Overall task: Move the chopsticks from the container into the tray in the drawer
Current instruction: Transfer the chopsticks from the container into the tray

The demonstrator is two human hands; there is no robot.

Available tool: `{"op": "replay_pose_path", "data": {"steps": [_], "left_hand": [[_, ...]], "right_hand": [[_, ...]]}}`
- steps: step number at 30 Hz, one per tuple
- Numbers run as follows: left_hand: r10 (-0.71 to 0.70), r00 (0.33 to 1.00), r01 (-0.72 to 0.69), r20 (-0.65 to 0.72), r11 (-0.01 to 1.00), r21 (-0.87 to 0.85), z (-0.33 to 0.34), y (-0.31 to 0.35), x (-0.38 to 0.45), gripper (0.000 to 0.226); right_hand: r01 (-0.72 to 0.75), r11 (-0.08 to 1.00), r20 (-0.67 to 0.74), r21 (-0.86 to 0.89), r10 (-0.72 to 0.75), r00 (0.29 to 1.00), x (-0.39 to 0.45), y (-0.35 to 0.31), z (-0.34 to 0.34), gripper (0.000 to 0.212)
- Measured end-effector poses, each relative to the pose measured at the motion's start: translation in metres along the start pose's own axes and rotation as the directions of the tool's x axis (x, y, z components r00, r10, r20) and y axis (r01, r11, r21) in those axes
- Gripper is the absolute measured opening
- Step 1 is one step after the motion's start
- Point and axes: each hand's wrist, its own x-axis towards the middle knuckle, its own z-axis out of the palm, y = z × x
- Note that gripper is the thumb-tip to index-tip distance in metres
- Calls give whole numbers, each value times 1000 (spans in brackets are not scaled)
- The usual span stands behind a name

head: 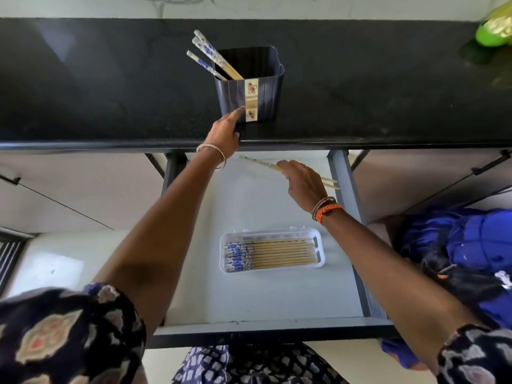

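Observation:
A dark blue ribbed container (257,92) stands on the black countertop with three blue-patterned chopsticks (206,51) leaning out of its left side. My left hand (225,128) rests at the counter's edge, a fingertip touching the container's front lower corner. Over the back of the open drawer, my right hand (300,184) is closed on a pair of chopsticks (261,162) held crosswise. A clear plastic tray (318,246) lies in the drawer with several chopsticks (277,254) side by side, patterned ends to the left.
The black countertop (110,92) spans the top, with a green-yellow object (496,31) at its far right. The drawer's pale floor (249,295) surrounds the tray, with grey side rails (349,189). Blue cloth (471,245) lies at the right.

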Motion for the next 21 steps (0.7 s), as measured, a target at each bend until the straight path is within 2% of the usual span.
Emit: {"op": "replay_pose_path", "data": {"steps": [3, 6, 8, 9, 11, 13, 14, 16, 18, 21], "left_hand": [[-50, 997, 49, -50, 998, -34, 4, -7, -33, 49], [-285, 942, 239, -177, 941, -239, 25, -15, -102, 33], [-456, 874, 384, -169, 860, -336, 44, -26, -152, 27], [-540, 835, 477, -103, 805, -354, 55, -34, -173, 25], [-668, 733, 657, 126, 650, -382, 74, -49, -207, 25], [-710, 632, 764, 310, 505, -401, 86, -56, -228, 28], [-712, 608, 783, 350, 466, -411, 89, -58, -234, 29], [-711, 601, 790, 364, 461, -404, 93, -61, -239, 29], [-714, 617, 783, 330, 515, -349, 96, -61, -240, 29], [-722, 627, 775, 292, 542, -326, 98, -62, -237, 28]], "right_hand": [[30, 999, 122, -30, -27, 992, -25, -4, 15, 36], [147, 989, 249, -17, -138, 959, -65, -19, 35, 45], [184, 982, 327, 41, -188, 926, -93, -25, 45, 44], [183, 981, 369, 67, -195, 909, -105, -25, 49, 43], [182, 981, 457, 73, -195, 868, -118, -19, 57, 42], [179, 983, 546, 49, -176, 819, -122, -12, 64, 45], [164, 986, 593, 40, -156, 790, -121, -9, 67, 43], [145, 989, 668, 35, -131, 732, -117, -9, 72, 33], [116, 992, 714, 44, -113, 691, -111, -14, 76, 27], [70, 994, 741, 87, -112, 662, -104, -23, 83, 30]]}}
